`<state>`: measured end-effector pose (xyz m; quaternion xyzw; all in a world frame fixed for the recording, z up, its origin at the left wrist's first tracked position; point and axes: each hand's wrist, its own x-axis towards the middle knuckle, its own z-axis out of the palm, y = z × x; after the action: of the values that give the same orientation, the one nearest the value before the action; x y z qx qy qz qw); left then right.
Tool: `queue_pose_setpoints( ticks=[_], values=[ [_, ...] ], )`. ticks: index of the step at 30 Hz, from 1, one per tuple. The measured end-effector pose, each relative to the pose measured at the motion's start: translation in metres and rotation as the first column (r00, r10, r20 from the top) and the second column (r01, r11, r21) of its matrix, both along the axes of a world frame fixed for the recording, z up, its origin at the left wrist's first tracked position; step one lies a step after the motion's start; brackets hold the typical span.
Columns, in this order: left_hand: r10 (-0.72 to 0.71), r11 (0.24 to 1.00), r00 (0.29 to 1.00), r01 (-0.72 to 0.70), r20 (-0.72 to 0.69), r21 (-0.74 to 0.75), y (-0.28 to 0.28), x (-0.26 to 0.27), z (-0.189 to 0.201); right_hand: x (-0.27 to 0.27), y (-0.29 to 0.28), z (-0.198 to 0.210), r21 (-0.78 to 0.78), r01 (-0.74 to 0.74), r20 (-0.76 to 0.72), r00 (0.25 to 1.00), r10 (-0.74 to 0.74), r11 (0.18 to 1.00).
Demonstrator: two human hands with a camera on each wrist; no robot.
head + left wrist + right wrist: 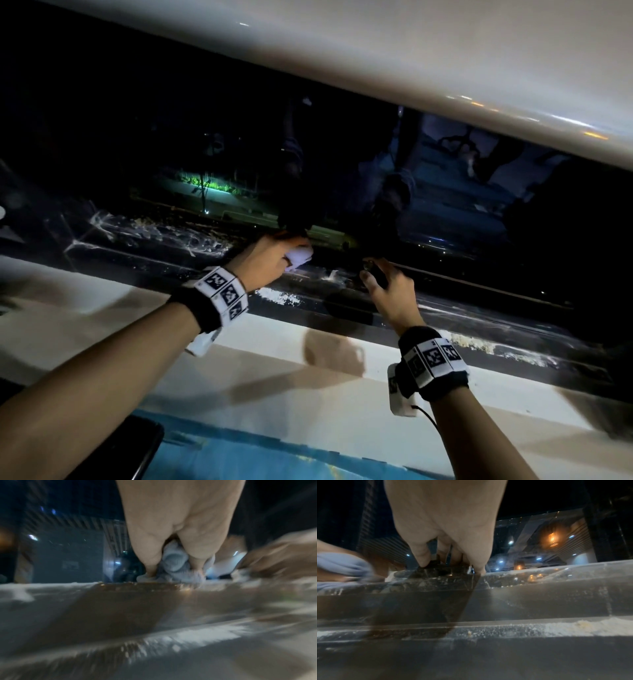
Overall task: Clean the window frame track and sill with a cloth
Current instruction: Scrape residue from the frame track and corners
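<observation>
My left hand (270, 255) grips a bunched pale cloth (300, 257) and presses it onto the dark window track (462, 291). In the left wrist view the fingers (149, 550) curl round the cloth (176, 563) at the track's dusty ridge. A hand's width to the right, my right hand (388, 286) pinches a small dark object (378, 278) that sits on the track; I cannot tell what it is. The right wrist view shows my fingertips (423, 559) on that dark object (436, 568), with the cloth (342, 563) at the far left. The pale sill (239, 342) runs below the track.
White dust and streaks lie on the track (281, 297) and along its lower channel (573, 626). Dark window glass (239, 154) rises behind, under a white upper frame (376, 51). A blue surface (239, 455) and a dark flat object (130, 448) lie below the sill.
</observation>
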<state>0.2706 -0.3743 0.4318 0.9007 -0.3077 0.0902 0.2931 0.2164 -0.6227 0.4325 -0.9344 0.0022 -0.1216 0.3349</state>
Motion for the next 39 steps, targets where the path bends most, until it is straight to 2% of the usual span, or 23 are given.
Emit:
queue_pose_setpoints(
  ticks=[2,6,10,13,18,22,24,28,32,34,36,39],
  values=[
    [0.038,0.999,0.994,-0.042,-0.106,-0.032,0.014,-0.007,-0.004,0.001,0.001,-0.002,-0.003,0.014,0.003,1.0,-0.014,1.0],
    [-0.135,0.987,0.982,0.121,-0.133,-0.105,0.005,-0.01,-0.006,0.002,0.0,-0.004,-0.006,0.022,0.013,1.0,-0.022,1.0],
    [-0.201,0.979,0.973,0.204,-0.114,0.013,-0.017,0.008,0.002,0.001,0.001,-0.004,-0.042,0.038,-0.003,0.999,-0.038,0.998],
    [-0.135,0.99,0.987,0.138,-0.093,0.028,-0.014,0.009,0.002,0.001,0.002,-0.002,-0.066,0.052,-0.011,0.999,-0.053,0.996],
    [0.063,0.997,0.995,-0.059,-0.078,0.05,0.01,-0.012,-0.006,0.001,0.003,0.0,-0.077,0.049,-0.006,0.999,-0.049,0.996],
    [-0.009,1.0,1.0,0.009,-0.008,-0.006,-0.001,-0.025,-0.007,0.001,0.003,0.0,-0.067,0.03,0.011,1.0,-0.03,0.997],
    [-0.033,0.999,0.997,0.032,-0.067,-0.015,-0.013,-0.023,-0.005,0.0,0.002,0.002,-0.057,0.014,0.024,1.0,-0.013,0.998],
    [-0.006,0.997,0.983,0.02,-0.185,0.078,-0.033,-0.012,0.015,0.001,-0.001,0.002,-0.064,-0.028,0.034,0.999,0.03,0.998],
    [0.089,0.991,0.979,-0.068,-0.185,0.119,-0.029,-0.013,0.018,0.003,-0.007,0.002,-0.092,-0.073,0.033,0.997,0.076,0.993],
    [0.191,0.978,0.97,-0.174,-0.151,0.114,-0.022,-0.022,0.011,0.007,-0.012,0.003,-0.129,-0.109,-0.013,0.994,0.109,0.986],
    [0.222,0.973,0.97,-0.214,-0.094,0.09,-0.02,-0.036,0.006,0.012,-0.013,0.011,-0.171,-0.121,-0.051,0.992,0.114,0.978],
    [0.158,0.987,0.985,-0.156,-0.065,0.045,-0.028,-0.047,0.001,0.016,0.0,0.03,-0.187,-0.166,0.107,0.976,0.188,0.968]
  ],
)
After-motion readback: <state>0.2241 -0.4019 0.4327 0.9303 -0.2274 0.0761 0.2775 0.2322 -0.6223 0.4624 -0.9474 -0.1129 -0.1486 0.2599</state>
